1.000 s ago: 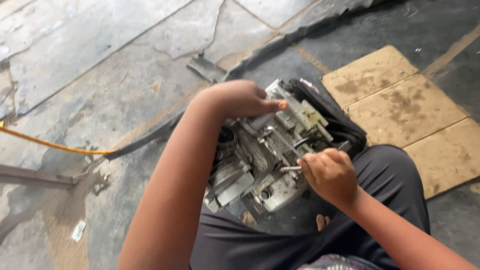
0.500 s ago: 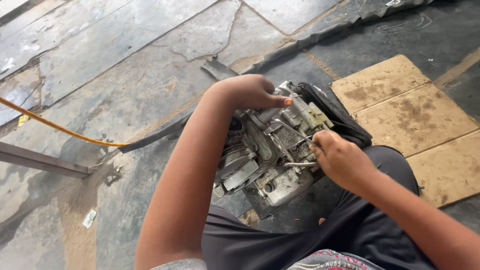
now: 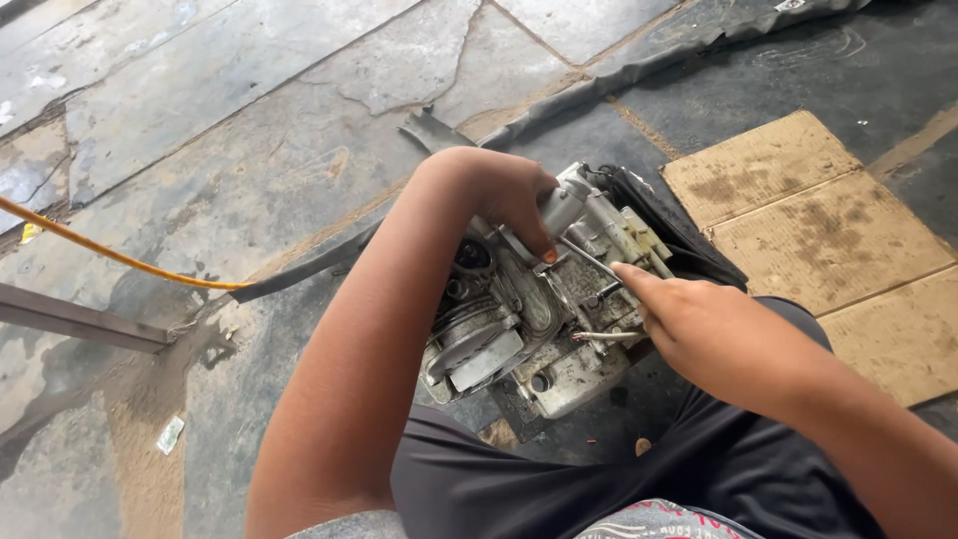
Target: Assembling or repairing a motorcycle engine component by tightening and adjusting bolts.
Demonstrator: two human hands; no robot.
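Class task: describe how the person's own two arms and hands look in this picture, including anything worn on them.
Both arms are bare from the upper arm down: no sleeves, gloves, watch or rings show. The left hand has a short thumbnail painted orange-red. The right hand wears nothing. Dark shorts cover the legs, and a patterned grey shirt hem shows at the bottom edge.

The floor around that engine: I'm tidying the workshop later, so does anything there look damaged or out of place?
Yes. The stone floor is cracked, with oily dark stains. A bent metal scrap and a paper scrap lie loose on it. The cardboard is stained. The left hand and right hand rest on the engine.
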